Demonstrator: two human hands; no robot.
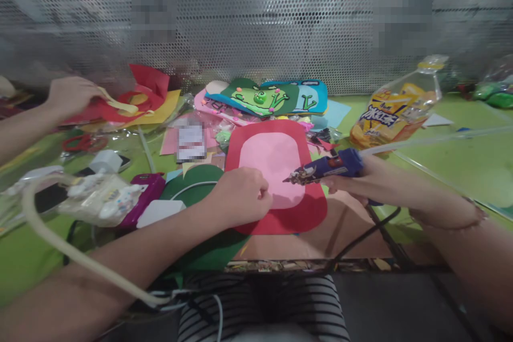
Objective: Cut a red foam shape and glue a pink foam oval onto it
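A red rounded paper shape lies in front of me, with a smaller pink rounded sheet on top of it. My left hand rests over the left side of both, fingers curled in; whatever they hold, if anything, is hidden. In my right hand is a dark blue glue gun, its nozzle pointing left just over the pink sheet's right part. A clear glue stick runs out of the gun's back to the right. Green paper lies under my left forearm.
Another person's hand works over red and yellow paper at the left. Behind the red shape are decorated paper cutouts. A bottle leans at the back right. A purple case and a thick pale cable lie left.
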